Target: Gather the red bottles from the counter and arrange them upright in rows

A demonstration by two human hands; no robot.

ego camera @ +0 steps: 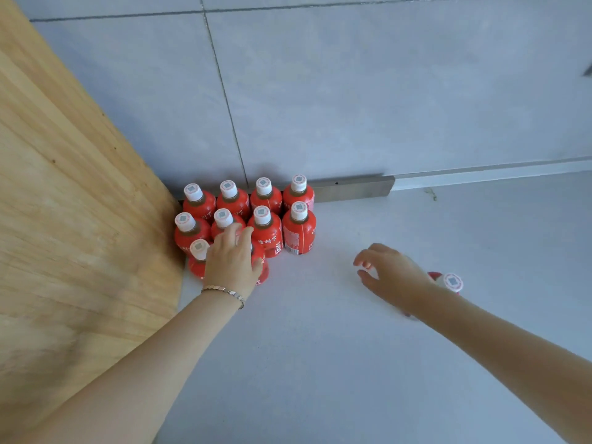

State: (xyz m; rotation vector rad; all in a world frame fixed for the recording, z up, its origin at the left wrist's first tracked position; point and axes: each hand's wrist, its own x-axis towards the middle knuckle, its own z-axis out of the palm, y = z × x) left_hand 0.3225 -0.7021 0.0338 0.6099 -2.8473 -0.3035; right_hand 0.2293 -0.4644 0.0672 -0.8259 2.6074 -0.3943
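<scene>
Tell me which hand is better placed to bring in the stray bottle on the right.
Right. The right hand is open and empty, hovering just beside the stray bottle near its forearm. The left hand is across the counter, wrapped over a front-row bottle in the cluster by the wooden panel.

Your left hand [231, 258] covers a front-row bottle [260, 267], your right wrist hides most of the lone bottle [451, 282] at four o'clock, label print too blurred to read
</scene>
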